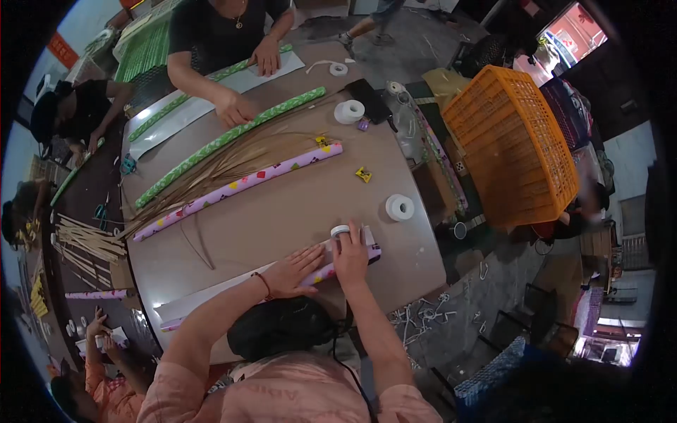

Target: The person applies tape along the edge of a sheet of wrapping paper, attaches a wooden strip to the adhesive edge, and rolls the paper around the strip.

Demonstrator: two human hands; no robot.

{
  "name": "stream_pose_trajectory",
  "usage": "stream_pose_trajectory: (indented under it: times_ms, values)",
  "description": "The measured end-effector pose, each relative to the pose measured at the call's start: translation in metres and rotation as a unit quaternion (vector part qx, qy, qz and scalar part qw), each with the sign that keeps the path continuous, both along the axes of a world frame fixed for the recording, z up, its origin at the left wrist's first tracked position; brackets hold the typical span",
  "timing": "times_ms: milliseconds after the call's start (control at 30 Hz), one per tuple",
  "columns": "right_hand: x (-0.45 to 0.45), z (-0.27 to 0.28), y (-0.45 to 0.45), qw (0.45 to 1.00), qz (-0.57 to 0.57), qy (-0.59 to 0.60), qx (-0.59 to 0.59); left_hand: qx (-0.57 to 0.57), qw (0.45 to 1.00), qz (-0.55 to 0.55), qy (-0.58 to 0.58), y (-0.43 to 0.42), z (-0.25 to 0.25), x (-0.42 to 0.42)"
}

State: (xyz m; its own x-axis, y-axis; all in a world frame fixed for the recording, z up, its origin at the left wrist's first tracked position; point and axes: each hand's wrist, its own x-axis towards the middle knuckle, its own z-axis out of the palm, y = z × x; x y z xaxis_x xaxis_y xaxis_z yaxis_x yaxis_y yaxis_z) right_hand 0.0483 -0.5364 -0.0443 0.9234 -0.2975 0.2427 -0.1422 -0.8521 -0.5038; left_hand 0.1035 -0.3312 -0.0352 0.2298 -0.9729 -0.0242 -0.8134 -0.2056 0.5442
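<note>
At the near edge of the table, my left hand [296,271] lies flat with its fingers stretched over a sheet of pink patterned paper [326,273] whose white side [204,295] faces up. The sheet is partly rolled along its near edge; whatever lies inside is hidden. Just to the right, my right hand [350,261] grips a roll of white tape [340,231] near the sheet's right end. Farther up the table lies a finished-looking pink patterned roll [243,185]. Beyond it is a long green patterned roll [211,146], with thin brown strips [233,161] between the two.
White tape rolls [400,207] stand on the right side. A small yellow wrapper [363,174] lies nearby. Across the table [296,204], a person's hand [236,109] touches the green roll. A large orange crate [522,141] stands right; other people work at left.
</note>
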Motion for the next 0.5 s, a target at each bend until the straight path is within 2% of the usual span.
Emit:
stream_pose_trajectory:
  times_ms: [200,300,400,500]
  values:
    - [-0.002,0.014,-0.007,0.997,0.045,-0.02,0.051,0.003,1.0,-0.011,0.021,-0.002,0.004,0.002]
    - [-0.005,0.015,-0.008,0.996,0.028,-0.07,0.049,0.034,0.999,-0.019,-0.018,-0.004,0.006,0.002]
    - [-0.006,0.019,-0.009,0.998,-0.003,-0.069,0.011,0.031,0.999,-0.025,-0.015,-0.004,0.006,0.004]
    - [-0.012,0.013,-0.014,0.997,-0.029,-0.061,0.028,0.032,0.999,-0.023,-0.002,-0.002,0.006,0.003]
